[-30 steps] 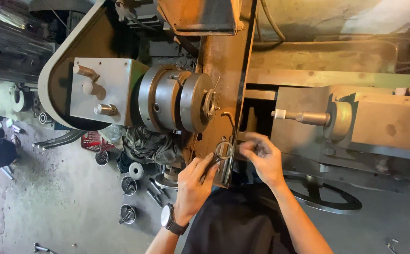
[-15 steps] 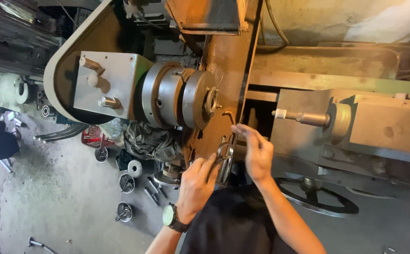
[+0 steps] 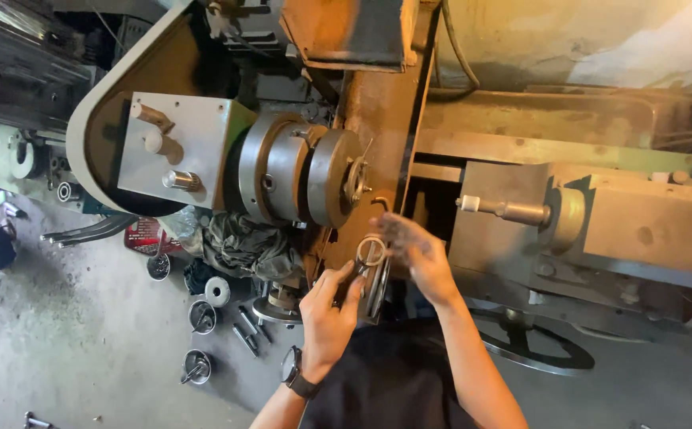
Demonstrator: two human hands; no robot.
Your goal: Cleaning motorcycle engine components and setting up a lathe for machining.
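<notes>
**Hands on metal rings below the lathe chuck**

Right hand (image 3: 417, 258) has shifted since half a second ago: it was curled over the top of the rings, now it sits just to their right, fingers loosely spread and motion-blurred, so can't tell if it grips anything. Left hand (image 3: 328, 314) is in much the same spot, thumb and fingers pinching the metal rings (image 3: 372, 266) from the left side. Wristwatch (image 3: 294, 372) on that wrist.

Rings: several round ones held edge-on in a bunch, one smaller ring on top facing the camera. They sit in front of the rusty brown plate (image 3: 378, 135), below and slightly right of the lathe chuck (image 3: 302, 171).

Tailstock spindle (image 3: 505, 210) points toward the chuck from the right, well apart from the hands. Handwheel (image 3: 533, 349) sits lower right. Small metal parts (image 3: 207, 318) lie on the concrete floor (image 3: 68, 342), left of the hands.
</notes>
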